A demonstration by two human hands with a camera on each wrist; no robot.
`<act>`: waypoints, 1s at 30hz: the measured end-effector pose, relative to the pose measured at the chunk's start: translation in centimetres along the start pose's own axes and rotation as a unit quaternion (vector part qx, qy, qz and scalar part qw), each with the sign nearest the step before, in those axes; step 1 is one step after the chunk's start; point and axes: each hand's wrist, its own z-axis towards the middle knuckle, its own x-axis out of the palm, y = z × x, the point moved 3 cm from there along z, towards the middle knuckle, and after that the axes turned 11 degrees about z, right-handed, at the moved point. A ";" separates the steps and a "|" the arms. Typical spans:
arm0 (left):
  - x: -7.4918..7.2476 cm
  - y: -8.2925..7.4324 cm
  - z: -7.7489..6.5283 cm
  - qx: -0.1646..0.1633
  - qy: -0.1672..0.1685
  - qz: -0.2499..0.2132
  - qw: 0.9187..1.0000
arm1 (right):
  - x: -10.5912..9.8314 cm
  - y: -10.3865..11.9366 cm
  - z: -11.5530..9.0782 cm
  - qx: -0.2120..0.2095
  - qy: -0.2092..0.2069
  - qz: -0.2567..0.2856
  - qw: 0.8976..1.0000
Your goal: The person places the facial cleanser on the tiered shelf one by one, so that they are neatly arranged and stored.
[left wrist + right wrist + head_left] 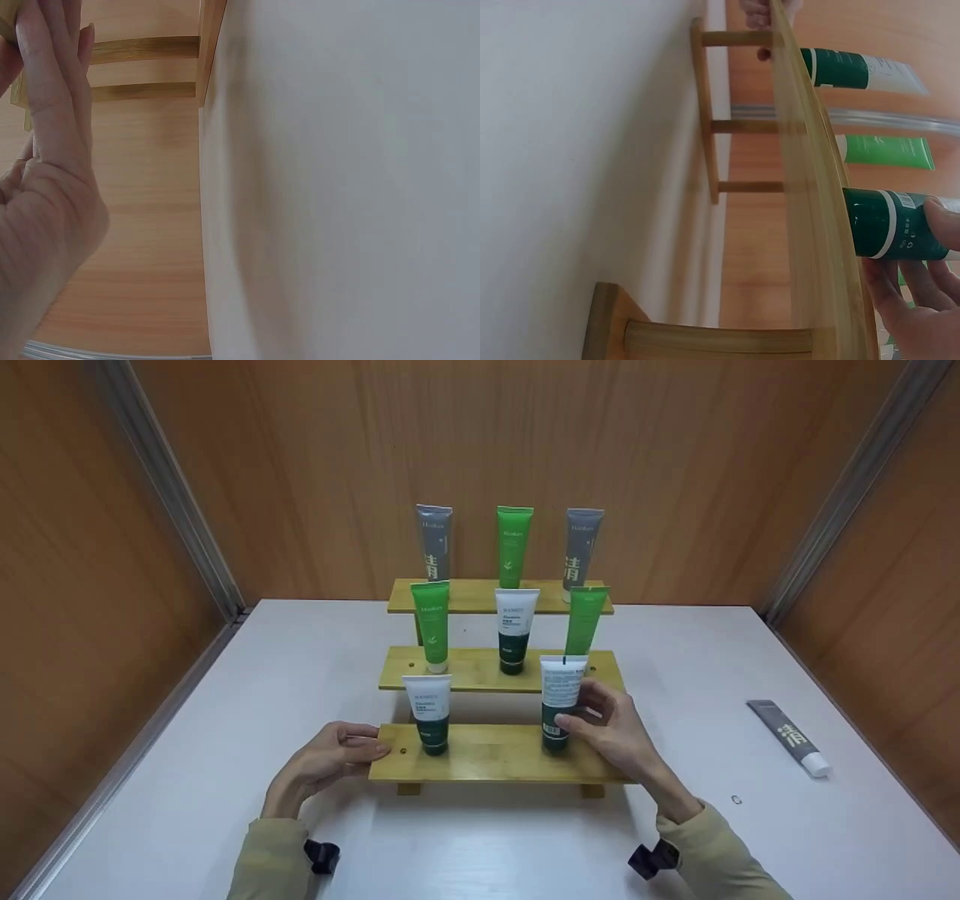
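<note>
A three-tier wooden rack carries upright squeeze tubes. My right hand pinches a white and dark green tube between thumb and fingers, at the right part of the lowest shelf. Small print and a barcode face the head camera. In the right wrist view the tube's green cap end is right at the shelf's surface. At the shelf's left end, my left hand grips the board, thumb near the top edge. Close by stands another white and green tube.
On the middle shelf stand a green tube, a white and green tube and another green tube. Grey tubes flank a green one on top. A grey tube lies on the white table at right. Wooden panels enclose the table.
</note>
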 end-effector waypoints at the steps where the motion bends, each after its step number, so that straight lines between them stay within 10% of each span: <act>1: 0.0 0.0 0.0 -0.001 -0.001 0.000 1.000 | 0.2 0.0 0.0 -0.001 0.000 0.001 1.000; 30: 0.2 -0.1 0.0 0.000 -0.003 -0.004 1.000 | 3.9 -0.8 0.9 -0.026 0.026 0.033 0.999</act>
